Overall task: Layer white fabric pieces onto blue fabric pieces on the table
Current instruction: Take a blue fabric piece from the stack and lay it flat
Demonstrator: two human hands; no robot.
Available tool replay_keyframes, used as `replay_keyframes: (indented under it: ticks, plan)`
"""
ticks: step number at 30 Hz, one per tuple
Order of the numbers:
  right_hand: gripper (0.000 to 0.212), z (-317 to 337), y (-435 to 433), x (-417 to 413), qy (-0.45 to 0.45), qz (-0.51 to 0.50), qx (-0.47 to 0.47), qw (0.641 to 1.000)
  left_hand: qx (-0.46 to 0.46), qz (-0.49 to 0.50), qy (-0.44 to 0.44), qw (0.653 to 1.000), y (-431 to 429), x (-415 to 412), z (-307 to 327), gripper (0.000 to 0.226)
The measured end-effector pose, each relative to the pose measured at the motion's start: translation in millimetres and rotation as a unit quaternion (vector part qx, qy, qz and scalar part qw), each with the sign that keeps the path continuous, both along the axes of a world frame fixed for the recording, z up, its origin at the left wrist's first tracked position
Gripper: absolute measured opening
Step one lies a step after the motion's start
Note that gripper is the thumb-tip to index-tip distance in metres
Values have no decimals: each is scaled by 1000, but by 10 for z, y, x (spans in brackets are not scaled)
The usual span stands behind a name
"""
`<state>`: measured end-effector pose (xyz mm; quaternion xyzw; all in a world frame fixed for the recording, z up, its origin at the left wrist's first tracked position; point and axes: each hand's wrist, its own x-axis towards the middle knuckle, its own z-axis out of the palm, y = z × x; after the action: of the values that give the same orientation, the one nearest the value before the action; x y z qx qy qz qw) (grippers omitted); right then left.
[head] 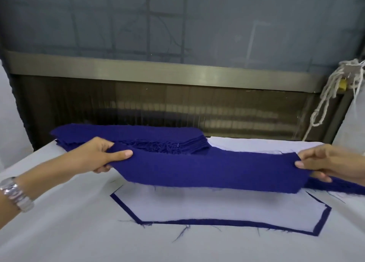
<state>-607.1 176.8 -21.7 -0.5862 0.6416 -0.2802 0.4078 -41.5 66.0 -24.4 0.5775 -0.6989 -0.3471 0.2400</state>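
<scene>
A dark blue fabric piece point(213, 173) hangs stretched above the table. My left hand point(98, 156) pinches its left end with thumb on top, and my right hand point(327, 164) pinches its right end. Below it on the table lies a white fabric piece point(227, 208) on top of a blue piece point(183, 222) whose edge shows as a thin border. Behind, a stack of blue pieces point(128, 134) rests at the table's far edge. A pile of white pieces point(256, 145) lies to the right of that stack, partly hidden by the held piece.
The table is covered in white cloth point(59, 222). More blue fabric point(335, 187) trails at the right under my right hand. A metal-framed window point(177, 72) stands just beyond the table, with knotted white rope point(333, 88) hanging at the right.
</scene>
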Motion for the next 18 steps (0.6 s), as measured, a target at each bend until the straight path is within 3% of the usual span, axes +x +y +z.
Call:
replay_keyframes:
  ticks: [2,7,11,18]
  plan:
    - [66,-151,69,-159,-4,11,45,999,28,-27,14,999,81,-29,-96,50]
    - [58,-332,163,-366,42,65,139,987,50,-103,21,993,245,-13,-318,29]
    - [62,-366,138,-398,46,81,153,984,9,-94,35,995,306,-15,-465,23]
    - [64,-436,128,-446,63,74,160,982,-5,-61,8,998,337,-77,-461,34]
